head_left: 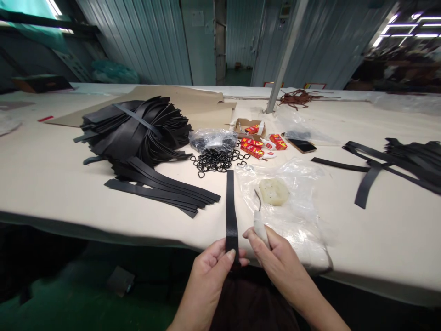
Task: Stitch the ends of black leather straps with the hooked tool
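My left hand [218, 259] pinches the near end of a black leather strap [230, 202] between thumb and fingers. The strap's far end lies on the table, pointing away from me. My right hand [267, 246] is closed around a tool with a thick white handle [260, 225] and a thin, dark, curved tip [258, 200]. That tip stands to the right of the strap, apart from it. Just beyond it, a pale yellowish, translucent block [274, 192] rests on a clear plastic sheet [303, 225].
Black straps lie in a big tied bundle [138, 128] at left and a pile [413, 158] at right. Black metal rings [215, 160], a plastic bag [213, 139], red-yellow boxes [252, 149], a phone [301, 145] and a slanted post [285, 57] stand further back.
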Available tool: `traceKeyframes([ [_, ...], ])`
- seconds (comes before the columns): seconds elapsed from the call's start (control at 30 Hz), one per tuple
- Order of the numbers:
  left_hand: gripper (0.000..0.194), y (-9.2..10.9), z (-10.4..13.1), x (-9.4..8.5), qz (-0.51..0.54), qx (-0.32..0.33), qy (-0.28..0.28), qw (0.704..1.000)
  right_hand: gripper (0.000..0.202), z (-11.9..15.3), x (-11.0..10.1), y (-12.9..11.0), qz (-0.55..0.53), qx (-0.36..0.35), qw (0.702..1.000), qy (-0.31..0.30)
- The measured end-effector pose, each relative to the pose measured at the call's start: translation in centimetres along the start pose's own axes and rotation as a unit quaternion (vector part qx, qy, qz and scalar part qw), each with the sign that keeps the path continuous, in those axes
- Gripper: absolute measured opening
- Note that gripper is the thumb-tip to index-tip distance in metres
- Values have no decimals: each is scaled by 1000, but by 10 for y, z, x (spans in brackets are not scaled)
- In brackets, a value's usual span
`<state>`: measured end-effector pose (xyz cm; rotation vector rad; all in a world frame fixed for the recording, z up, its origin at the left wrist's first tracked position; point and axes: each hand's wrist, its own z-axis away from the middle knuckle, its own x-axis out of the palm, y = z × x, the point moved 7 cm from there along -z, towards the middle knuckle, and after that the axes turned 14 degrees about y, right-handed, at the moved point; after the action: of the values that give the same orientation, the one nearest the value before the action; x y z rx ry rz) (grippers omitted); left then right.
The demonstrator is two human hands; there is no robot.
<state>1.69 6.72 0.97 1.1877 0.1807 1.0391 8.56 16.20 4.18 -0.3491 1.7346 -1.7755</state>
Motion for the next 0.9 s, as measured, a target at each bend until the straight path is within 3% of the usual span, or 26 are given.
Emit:
traceKeyframes([
  [0.13, 31, 2, 4, 4, 13, 12, -15, 1000, 36, 2, 13, 7, -29, 2, 998, -58],
  [0.4, 28, 0, 8, 1, 13, 26, 2, 1000, 35, 2, 17, 15, -48, 22, 998, -42],
  [0.6, 23, -7, 10, -4, -48, 9, -29, 998, 35, 11, 24, 20, -74, 67, 993, -68],
  [0.73, 22, -4, 13, -10, -95, 64, 8, 993, 32, 15, 26, 17, -52, 29, 995, -81],
  [0.9, 18, 3, 20, -22, -220, 210, 118, 945, 26, 15, 18, 8, 75, -123, 989, 32],
])
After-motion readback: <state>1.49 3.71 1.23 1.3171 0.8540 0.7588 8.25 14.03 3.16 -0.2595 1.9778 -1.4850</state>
